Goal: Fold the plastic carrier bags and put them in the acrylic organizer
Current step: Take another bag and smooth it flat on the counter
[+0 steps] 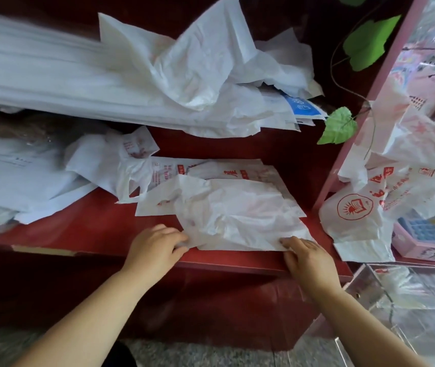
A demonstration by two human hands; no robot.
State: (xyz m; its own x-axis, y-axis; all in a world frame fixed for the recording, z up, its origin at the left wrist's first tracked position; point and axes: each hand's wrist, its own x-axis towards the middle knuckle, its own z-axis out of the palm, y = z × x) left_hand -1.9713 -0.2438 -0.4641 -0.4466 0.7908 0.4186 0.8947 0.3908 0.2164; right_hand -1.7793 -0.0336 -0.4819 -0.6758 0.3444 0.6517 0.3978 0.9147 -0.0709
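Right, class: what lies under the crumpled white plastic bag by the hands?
Flat white carrier bags with red print, on the red shelf; the crumpled white plastic bag hides their count.
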